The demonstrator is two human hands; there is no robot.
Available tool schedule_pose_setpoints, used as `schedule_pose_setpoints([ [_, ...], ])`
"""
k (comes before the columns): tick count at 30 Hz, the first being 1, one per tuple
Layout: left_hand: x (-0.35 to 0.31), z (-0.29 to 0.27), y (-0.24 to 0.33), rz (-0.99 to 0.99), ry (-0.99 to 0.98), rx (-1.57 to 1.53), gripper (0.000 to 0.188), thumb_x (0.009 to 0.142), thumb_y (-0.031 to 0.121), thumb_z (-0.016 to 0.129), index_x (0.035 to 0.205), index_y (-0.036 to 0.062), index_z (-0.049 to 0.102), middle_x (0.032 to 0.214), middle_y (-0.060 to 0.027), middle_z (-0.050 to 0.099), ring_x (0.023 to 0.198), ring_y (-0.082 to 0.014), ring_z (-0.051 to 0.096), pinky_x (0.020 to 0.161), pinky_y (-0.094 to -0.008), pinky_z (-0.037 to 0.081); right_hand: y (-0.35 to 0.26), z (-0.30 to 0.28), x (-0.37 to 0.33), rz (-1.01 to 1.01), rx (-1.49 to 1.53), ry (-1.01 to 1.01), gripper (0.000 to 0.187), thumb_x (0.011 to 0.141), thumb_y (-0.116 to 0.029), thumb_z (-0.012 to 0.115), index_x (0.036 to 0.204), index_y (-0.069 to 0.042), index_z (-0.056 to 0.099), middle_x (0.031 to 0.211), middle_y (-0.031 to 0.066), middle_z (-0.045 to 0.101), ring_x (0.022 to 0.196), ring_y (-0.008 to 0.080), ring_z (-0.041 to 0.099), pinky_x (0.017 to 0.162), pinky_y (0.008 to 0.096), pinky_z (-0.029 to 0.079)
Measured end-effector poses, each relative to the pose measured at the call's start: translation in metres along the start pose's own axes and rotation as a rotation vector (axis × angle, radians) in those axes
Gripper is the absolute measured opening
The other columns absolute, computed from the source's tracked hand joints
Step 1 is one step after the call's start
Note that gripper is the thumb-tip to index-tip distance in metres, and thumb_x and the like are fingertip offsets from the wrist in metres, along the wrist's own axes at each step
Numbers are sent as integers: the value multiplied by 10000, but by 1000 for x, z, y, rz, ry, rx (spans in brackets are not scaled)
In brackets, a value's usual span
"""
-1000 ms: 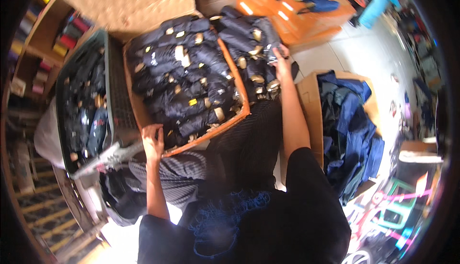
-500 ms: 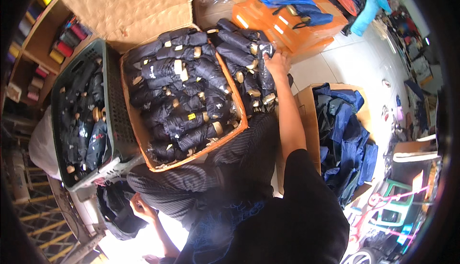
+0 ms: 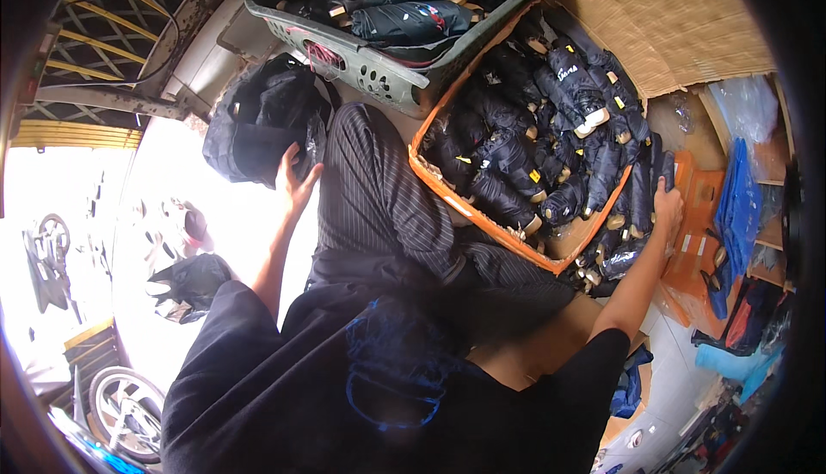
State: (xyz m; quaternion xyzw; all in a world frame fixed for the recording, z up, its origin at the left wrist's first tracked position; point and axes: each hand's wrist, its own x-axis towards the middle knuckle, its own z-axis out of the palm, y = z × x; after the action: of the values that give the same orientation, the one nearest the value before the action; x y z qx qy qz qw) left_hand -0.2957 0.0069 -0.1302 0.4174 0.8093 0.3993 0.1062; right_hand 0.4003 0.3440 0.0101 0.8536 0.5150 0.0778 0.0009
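Note:
My left hand [image 3: 297, 175] is beside a black bag-like bundle [image 3: 258, 130] left of my knee, thumb and fingers apart, fingertips at its edge. On the far right, my right hand [image 3: 668, 207] is closed around a dark folded umbrella [image 3: 668, 167] at the outer side of a carton; its fingers partly hide it. The orange-edged carton [image 3: 490, 226] is filled with black folded umbrellas [image 3: 508, 164] with pale handle ends. More folded umbrellas [image 3: 626, 255], one in clear plastic, lie piled between the carton and my right forearm.
A dark green plastic basket [image 3: 370, 70] of folded umbrellas stands beyond my knee. A cardboard flap [image 3: 671, 22] rises behind the carton. At right are an orange box [image 3: 693, 242] and blue plastic bags [image 3: 736, 224]. A black plastic bag [image 3: 194, 285] lies on the bright floor at left.
The view has swung left, bringing the bright floor and bicycle wheel into sight. My left hand has come up to the black bundle. My right hand stays at the pile beside the carton.

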Motion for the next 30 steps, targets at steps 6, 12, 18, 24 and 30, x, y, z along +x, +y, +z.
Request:
schedule_pose_setpoints([
  [6, 29, 4, 51, 71, -97, -48, 348, 782, 159, 725, 1093, 26, 646, 1018, -137, 675, 949, -330, 647, 887, -372, 498, 15, -42, -45, 15, 1355, -144, 521, 925, -391, 502, 1225, 34, 539, 1035, 193, 663, 918, 316, 663, 855, 407, 516],
  [12, 4, -8, 108, 669, -469, 184, 403, 742, 310, 766, 1041, 72, 636, 1125, -109, 604, 1210, -301, 509, 1078, -526, 302, -36, -75, -230, -63, 2054, -710, 627, 928, -540, 434, 1218, 12, 504, 1053, 191, 616, 692, 261, 661, 628, 373, 559],
  [18, -15, 22, 108, 408, -308, 271, 513, 686, 492, 780, 871, 65, 562, 945, -105, 531, 1007, -325, 505, 997, -504, 327, -105, -60, -332, -159, 1996, -1025, 623, 921, -484, 537, 1223, 45, 408, 973, 202, 557, 605, 267, 631, 522, 371, 553],
  [24, -16, 30, 105, 500, -244, 278, 273, 654, 155, 737, 855, 62, 578, 941, -126, 537, 1024, -350, 501, 1008, -569, 300, -109, -69, -354, -157, 1949, -1254, 589, 907, -362, 593, 1343, -35, 370, 903, 186, 601, 629, 276, 658, 550, 358, 553],
  [30, -32, 8, 102, 586, -185, 417, 360, 626, 242, 788, 920, 102, 634, 1076, -98, 546, 1101, -335, 492, 978, -562, 344, -108, -60, -370, -275, 1851, -1331, 579, 915, -396, 572, 1282, 8, 380, 909, 185, 589, 601, 266, 645, 530, 359, 553],
])
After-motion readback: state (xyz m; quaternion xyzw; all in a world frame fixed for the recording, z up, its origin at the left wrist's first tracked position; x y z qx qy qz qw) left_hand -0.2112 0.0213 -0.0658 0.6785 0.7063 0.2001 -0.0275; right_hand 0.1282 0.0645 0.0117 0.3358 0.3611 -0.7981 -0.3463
